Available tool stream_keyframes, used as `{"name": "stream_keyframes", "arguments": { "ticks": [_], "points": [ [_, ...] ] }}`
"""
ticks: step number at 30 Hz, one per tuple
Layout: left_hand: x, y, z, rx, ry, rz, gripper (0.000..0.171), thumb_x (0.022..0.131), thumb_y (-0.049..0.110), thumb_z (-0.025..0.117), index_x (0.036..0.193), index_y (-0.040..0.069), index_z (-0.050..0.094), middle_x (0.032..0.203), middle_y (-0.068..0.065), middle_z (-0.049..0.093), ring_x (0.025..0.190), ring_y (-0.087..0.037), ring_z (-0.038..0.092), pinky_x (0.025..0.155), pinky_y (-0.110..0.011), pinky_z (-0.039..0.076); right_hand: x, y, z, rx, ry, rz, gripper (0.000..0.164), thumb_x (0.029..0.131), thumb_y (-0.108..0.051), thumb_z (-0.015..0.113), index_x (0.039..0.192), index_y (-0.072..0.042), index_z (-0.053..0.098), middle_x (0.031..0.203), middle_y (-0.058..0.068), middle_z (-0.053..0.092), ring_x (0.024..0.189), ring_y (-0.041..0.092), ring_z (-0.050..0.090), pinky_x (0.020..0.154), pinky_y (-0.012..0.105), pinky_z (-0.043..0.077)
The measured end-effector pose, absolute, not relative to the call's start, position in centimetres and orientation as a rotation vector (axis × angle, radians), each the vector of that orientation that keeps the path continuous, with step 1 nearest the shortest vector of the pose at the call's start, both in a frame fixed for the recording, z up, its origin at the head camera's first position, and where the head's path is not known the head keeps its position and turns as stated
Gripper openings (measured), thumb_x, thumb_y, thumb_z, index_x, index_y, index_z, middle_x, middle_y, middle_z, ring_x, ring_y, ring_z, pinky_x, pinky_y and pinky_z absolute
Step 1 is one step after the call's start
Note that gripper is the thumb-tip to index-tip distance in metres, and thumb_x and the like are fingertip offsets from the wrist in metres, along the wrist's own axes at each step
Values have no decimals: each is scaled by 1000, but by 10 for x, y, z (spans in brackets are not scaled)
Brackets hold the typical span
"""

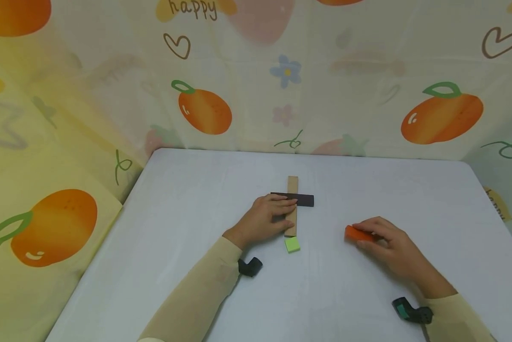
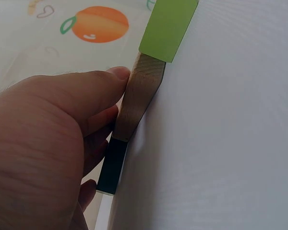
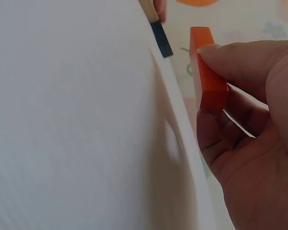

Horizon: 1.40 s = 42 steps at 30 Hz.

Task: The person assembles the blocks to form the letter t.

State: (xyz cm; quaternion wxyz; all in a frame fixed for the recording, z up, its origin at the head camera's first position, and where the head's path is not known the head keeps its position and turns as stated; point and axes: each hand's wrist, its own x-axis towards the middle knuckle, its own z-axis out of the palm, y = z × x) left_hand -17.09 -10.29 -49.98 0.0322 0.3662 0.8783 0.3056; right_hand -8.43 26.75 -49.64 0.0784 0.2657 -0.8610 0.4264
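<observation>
My right hand (image 1: 390, 244) pinches an orange block (image 1: 358, 234) between thumb and fingers, right of the other pieces; in the right wrist view the block (image 3: 209, 72) looks like a small rectangular bar. A flat black strip (image 1: 306, 200) lies crosswise over a long wooden strip (image 1: 292, 182), making a cross. With its fingertips on the black strip and its thumb at the wooden one, my left hand (image 1: 269, 216) rests on the cross from the left. Below the wooden strip's near end sits a small light green square (image 1: 292, 244). In the left wrist view, the thumb touches the wooden strip's side (image 2: 143, 91).
The pieces lie on a white table (image 1: 187, 190) with rounded far corners. A curtain (image 1: 350, 71) printed with oranges, hearts and flowers hangs behind it and along the left side. Dark wrist cameras (image 1: 251, 267) sit at both sleeves.
</observation>
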Motion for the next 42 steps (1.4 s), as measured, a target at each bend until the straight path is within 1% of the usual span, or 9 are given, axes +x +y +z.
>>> {"name": "stream_keyframes", "arguments": {
  "ticks": [8, 11, 16, 22, 28, 34, 42],
  "points": [
    [-170, -103, -497, 1127, 2697, 957, 51, 103, 29, 81, 147, 8, 68, 157, 6, 59, 147, -20, 48, 120, -52, 32, -79, 250, -494, 817, -2672, 1260, 41, 93, 2, 85, 130, -15, 78, 123, -6, 69, 110, 9, 62, 95, 11, 46],
    [-170, -103, -497, 1124, 2697, 960, 51, 103, 29, 81, 147, 8, 68, 157, 6, 59, 147, -20, 48, 120, -52, 32, -77, 245, -494, 832, -2681, 1275, 41, 94, 1, 85, 130, -17, 78, 124, -7, 69, 111, 11, 63, 96, 11, 45],
    [-170, -103, -499, 1118, 2705, 957, 51, 103, 29, 81, 147, 9, 69, 157, 7, 59, 146, -18, 48, 120, -51, 32, -75, 238, -495, 877, -2661, 1296, 41, 92, 3, 85, 128, -15, 79, 124, -7, 70, 113, 13, 64, 99, 11, 45],
    [-169, -102, -501, 1096, 2704, 970, 51, 103, 29, 81, 148, 10, 68, 157, 8, 59, 148, -17, 47, 123, -48, 28, -72, 228, -492, 896, -2695, 1292, 39, 94, 1, 85, 130, -14, 79, 125, -8, 68, 113, 13, 64, 99, 13, 46],
    [-169, -102, -501, 1079, 2707, 970, 51, 103, 30, 81, 148, 10, 69, 157, 9, 59, 148, -16, 46, 123, -47, 29, -69, 219, -494, 957, -2723, 1291, 34, 96, -3, 84, 129, -13, 79, 126, -8, 68, 111, 14, 63, 96, 21, 51],
    [-168, -101, -499, 1077, 2707, 961, 51, 103, 30, 81, 148, 10, 68, 157, 9, 59, 148, -17, 46, 122, -48, 29, -66, 212, -498, 1021, -2731, 1271, 32, 98, -5, 83, 129, -14, 78, 126, -10, 66, 112, 13, 61, 94, 30, 55],
    [-167, -102, -498, 1077, 2708, 964, 51, 103, 30, 81, 148, 10, 69, 157, 8, 59, 148, -17, 46, 123, -48, 29, -65, 201, -498, 1055, -2733, 1178, 35, 95, -2, 84, 128, -13, 78, 126, -9, 66, 113, 14, 59, 93, 38, 56]
  ]
}}
